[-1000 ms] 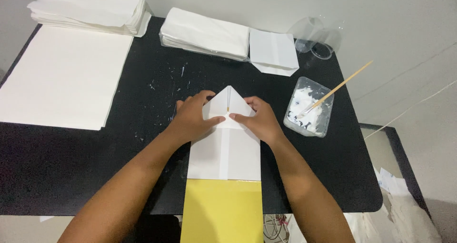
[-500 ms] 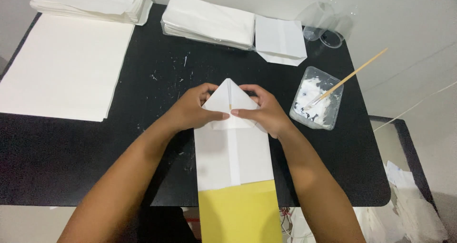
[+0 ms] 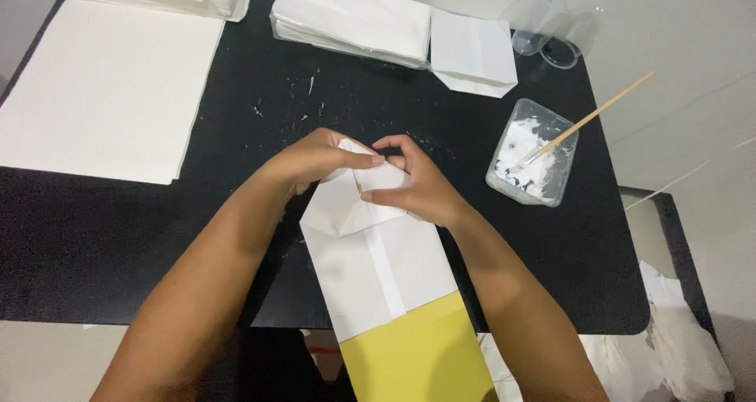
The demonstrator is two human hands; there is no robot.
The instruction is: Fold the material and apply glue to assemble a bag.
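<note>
A long white paper bag (image 3: 378,268) lies flat on the black table (image 3: 118,237), its far end folded into a pointed flap. A yellow sheet (image 3: 417,355) sticks out from its near end. My left hand (image 3: 311,162) presses and pinches the far flap from the left. From the right, my right hand (image 3: 417,185) grips the same flap with thumb and fingers. Both hands meet over the fold, which hides the tip of the flap.
A clear tub of white glue (image 3: 531,162) with a wooden stick (image 3: 598,114) stands to the right. Stacks of folded white bags (image 3: 354,20) lie at the back, one finished bag (image 3: 472,51) beside them. Large white sheets (image 3: 102,87) cover the left. Clear cups (image 3: 551,44) sit far right.
The pointed flap has been pulled back toward me and partly folded down. Both hands moved closer together over it. The bag has turned slightly, and the camera has shifted.
</note>
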